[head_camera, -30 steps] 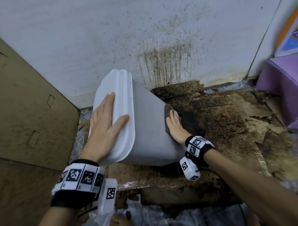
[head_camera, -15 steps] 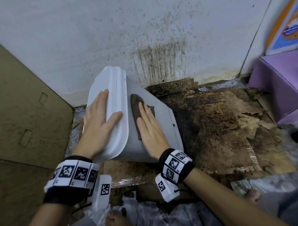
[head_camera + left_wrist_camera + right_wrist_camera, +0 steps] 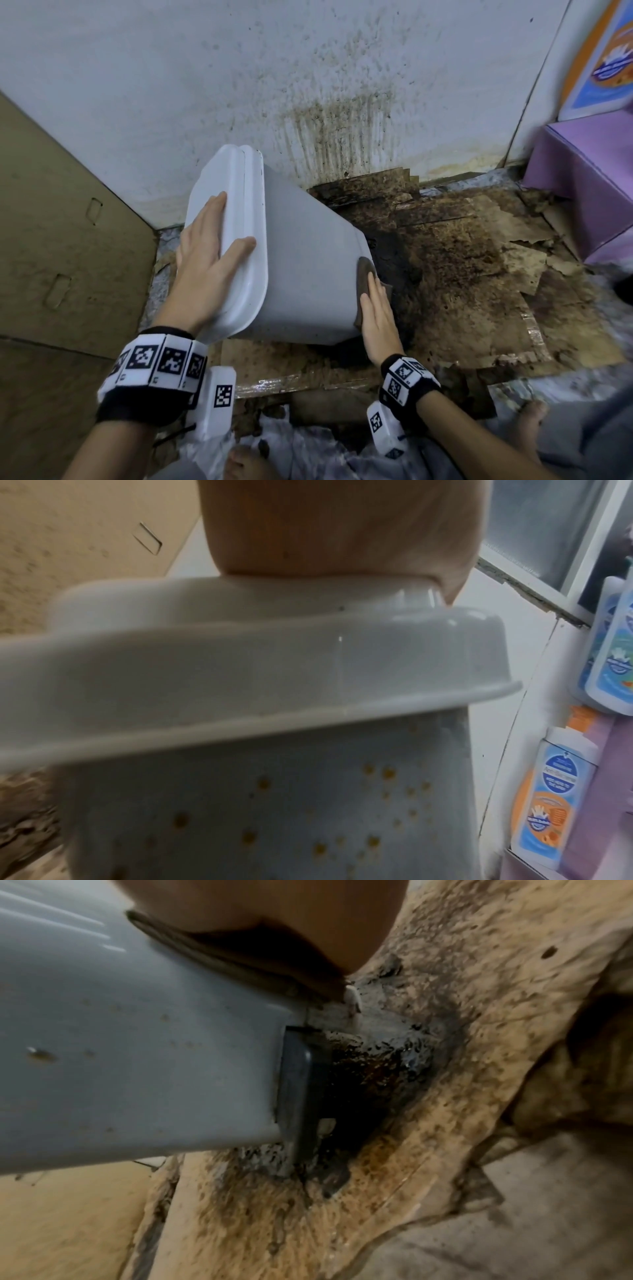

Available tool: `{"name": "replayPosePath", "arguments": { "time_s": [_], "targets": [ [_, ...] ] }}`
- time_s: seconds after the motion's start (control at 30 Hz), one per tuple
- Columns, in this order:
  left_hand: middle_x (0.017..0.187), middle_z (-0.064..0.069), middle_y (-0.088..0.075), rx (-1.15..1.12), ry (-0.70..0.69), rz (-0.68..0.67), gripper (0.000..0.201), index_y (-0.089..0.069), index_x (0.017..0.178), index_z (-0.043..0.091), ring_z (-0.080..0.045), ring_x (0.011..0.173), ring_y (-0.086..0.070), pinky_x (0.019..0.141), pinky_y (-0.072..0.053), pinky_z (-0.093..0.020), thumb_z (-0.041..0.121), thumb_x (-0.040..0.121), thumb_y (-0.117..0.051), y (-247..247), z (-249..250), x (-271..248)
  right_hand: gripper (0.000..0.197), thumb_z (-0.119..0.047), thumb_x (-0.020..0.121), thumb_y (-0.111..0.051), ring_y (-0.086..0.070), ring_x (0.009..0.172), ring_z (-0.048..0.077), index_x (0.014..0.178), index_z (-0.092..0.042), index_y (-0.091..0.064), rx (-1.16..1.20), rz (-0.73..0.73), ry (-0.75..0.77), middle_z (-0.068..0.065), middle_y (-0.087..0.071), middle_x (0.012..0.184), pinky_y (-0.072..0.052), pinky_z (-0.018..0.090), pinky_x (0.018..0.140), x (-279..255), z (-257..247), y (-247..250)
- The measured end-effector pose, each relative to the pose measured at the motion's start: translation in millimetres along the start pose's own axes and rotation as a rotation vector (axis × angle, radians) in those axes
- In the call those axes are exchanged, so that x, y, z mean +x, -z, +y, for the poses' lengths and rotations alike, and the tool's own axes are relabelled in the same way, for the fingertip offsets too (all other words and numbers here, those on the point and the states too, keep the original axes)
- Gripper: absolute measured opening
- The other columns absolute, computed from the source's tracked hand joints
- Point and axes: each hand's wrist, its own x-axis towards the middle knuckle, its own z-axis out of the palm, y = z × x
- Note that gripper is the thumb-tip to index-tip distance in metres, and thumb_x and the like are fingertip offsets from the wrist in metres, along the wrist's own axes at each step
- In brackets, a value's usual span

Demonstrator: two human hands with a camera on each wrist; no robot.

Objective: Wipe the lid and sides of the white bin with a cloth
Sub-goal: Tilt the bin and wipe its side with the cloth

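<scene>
On the stained cardboard floor (image 3: 479, 291), the tilted white plastic bin (image 3: 308, 274) is steadied by the flat left hand (image 3: 205, 253) while the flat-fingered right hand (image 3: 376, 315) has swept the dark cloth (image 3: 363, 274) from mid-side to the base, nearly completing that side.

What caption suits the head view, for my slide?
Left hand steadies the tilted white bin; right hand presses cloth near its base.

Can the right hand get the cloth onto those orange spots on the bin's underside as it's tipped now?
Probably not directly. The spots sit on the face turned toward the floor, while the right hand presses the cloth on the bin near its base. The left hand would need to roll it.
</scene>
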Motion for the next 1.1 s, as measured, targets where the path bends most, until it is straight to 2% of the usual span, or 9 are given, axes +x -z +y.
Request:
{"name": "replayPosePath", "arguments": {
  "time_s": [0.17, 0.33, 0.47, 0.57, 0.67, 0.77, 0.9, 1.0, 1.1],
  "targets": [
    [0.167, 0.019, -0.017, 0.030, -0.015, 0.000, 0.085, -0.018, 0.160, 0.042, -0.001, 0.148, -0.011, 0.125, -0.009, -0.051, 0.068, 0.082, -0.041, -1, 1, 1, 0.050, -0.034, 0.110, -0.024, -0.003, 0.154, 0.004, 0.159, -0.036, -0.014, 0.000, 0.027, 0.012, -0.008, -0.007, 0.170, -0.002, 0.035, 0.127, -3, -18, -7],
    [0.167, 0.018, -0.016, 0.051, -0.025, -0.002, 0.085, -0.017, 0.160, 0.041, -0.002, 0.148, -0.010, 0.123, -0.009, -0.047, 0.067, 0.082, -0.040, -3, 1, 3, 0.060, -0.060, 0.094, -0.012, -0.001, 0.154, 0.000, 0.152, -0.047, -0.010, -0.005, 0.010, 0.171, -0.014, -0.009, 0.169, -0.003, 0.037, 0.128, -14, -66, -24],
    [0.169, 0.016, -0.014, 0.076, -0.048, 0.009, 0.088, -0.015, 0.161, 0.038, 0.003, 0.147, -0.010, 0.124, -0.006, -0.039, 0.069, 0.082, -0.037, -5, -1, 4, 0.061, -0.055, 0.099, -0.016, 0.000, 0.152, -0.005, 0.158, -0.040, -0.016, 0.006, -0.055, 0.339, -0.016, -0.011, 0.168, -0.002, 0.027, 0.125, -31, -113, -35],
    [0.169, 0.015, -0.013, 0.088, -0.051, 0.008, 0.088, -0.013, 0.162, 0.038, 0.001, 0.148, -0.011, 0.124, -0.007, -0.040, 0.070, 0.083, -0.035, -5, -3, 4, 0.057, -0.048, 0.105, -0.023, 0.000, 0.152, -0.006, 0.160, -0.036, -0.017, 0.010, -0.092, 0.381, -0.017, -0.011, 0.168, -0.002, 0.025, 0.125, -37, -128, -37],
    [0.169, 0.016, -0.013, 0.082, -0.047, 0.007, 0.086, -0.013, 0.161, 0.039, 0.001, 0.148, -0.011, 0.125, -0.008, -0.043, 0.069, 0.084, -0.035, -5, -4, 4, 0.051, -0.039, 0.109, -0.031, -0.006, 0.152, -0.007, 0.159, -0.033, -0.023, 0.073, -0.097, 0.383, -0.018, -0.016, 0.167, -0.009, 0.031, 0.127, -37, -130, -36],
    [0.169, 0.016, -0.013, 0.076, -0.044, 0.006, 0.086, -0.012, 0.161, 0.040, 0.000, 0.148, -0.010, 0.125, -0.009, -0.043, 0.069, 0.083, -0.036, -4, -4, 4, 0.046, -0.030, 0.109, -0.038, -0.019, 0.150, -0.005, 0.154, -0.034, -0.037, 0.208, -0.043, 0.368, -0.017, -0.031, 0.162, -0.020, 0.036, 0.126, -35, -130, -36],
    [0.169, 0.016, -0.012, 0.076, -0.053, 0.004, 0.086, -0.013, 0.161, 0.040, -0.002, 0.150, -0.010, 0.122, -0.007, -0.036, 0.067, 0.083, -0.037, -6, -1, 5, 0.037, -0.025, 0.108, -0.042, -0.043, 0.139, -0.003, 0.143, -0.034, -0.053, 0.411, 0.051, 0.263, -0.015, -0.054, 0.146, -0.035, 0.033, 0.119, -34, -134, -35],
    [0.169, 0.017, -0.012, 0.080, -0.054, 0.008, 0.088, -0.013, 0.162, 0.038, -0.001, 0.149, -0.010, 0.122, -0.006, -0.035, 0.068, 0.082, -0.036, -7, -1, 5, 0.037, -0.029, 0.108, -0.042, -0.053, 0.129, 0.000, 0.141, -0.030, -0.057, 0.488, 0.058, 0.193, -0.017, -0.062, 0.136, -0.041, 0.037, 0.115, -30, -138, -34],
    [0.169, 0.016, -0.012, 0.077, -0.054, 0.009, 0.089, -0.013, 0.162, 0.037, 0.000, 0.148, -0.010, 0.123, -0.007, -0.037, 0.070, 0.081, -0.035, -6, -1, 5, 0.035, -0.025, 0.107, -0.044, -0.060, 0.124, 0.006, 0.138, -0.026, -0.061, 0.734, 0.019, 0.076, -0.011, -0.067, 0.132, -0.044, 0.039, 0.114, -26, -154, -27]
  ]
}}
